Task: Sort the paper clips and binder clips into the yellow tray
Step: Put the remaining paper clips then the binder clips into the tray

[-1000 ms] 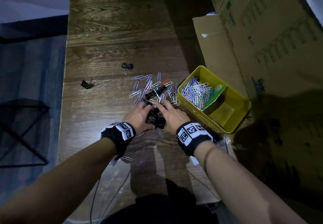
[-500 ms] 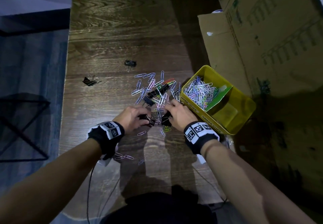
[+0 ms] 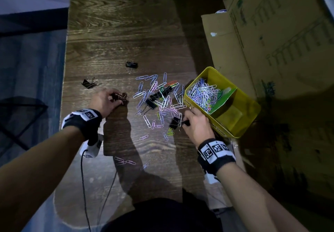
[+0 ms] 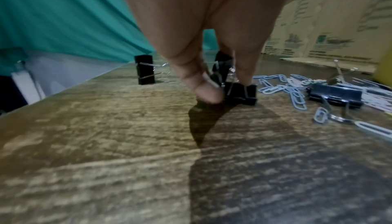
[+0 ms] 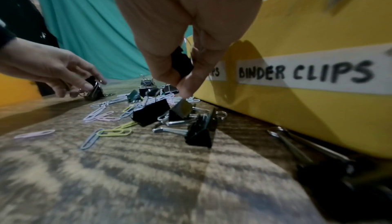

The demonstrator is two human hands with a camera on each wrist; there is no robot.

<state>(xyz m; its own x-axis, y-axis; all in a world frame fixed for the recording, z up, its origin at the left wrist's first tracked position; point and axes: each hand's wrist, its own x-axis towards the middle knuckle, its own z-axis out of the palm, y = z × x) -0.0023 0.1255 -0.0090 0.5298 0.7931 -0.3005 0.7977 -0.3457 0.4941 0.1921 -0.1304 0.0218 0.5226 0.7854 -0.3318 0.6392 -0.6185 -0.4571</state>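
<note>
Step in hand: gathering binder clips. Left hand point(image 3: 105, 101) pinches binder clips point(image 3: 120, 98) on tabletop point(image 3: 126, 32); right hand point(image 3: 196, 123) pinches another beside yellow tray point(image 3: 253, 117). Paper clips point(image 3: 157, 103) scattered between. Next: drop into empty binder compartment.

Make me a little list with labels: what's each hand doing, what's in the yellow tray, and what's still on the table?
left hand: pinches black binder clips on the table
right hand: grips a black binder clip beside the yellow tray
tray, far compartment: heap of colored paper clips
tray, near compartment: no clips visible
tray label: BINDER CLIPS
table: loose paper clips and binder clips
</note>
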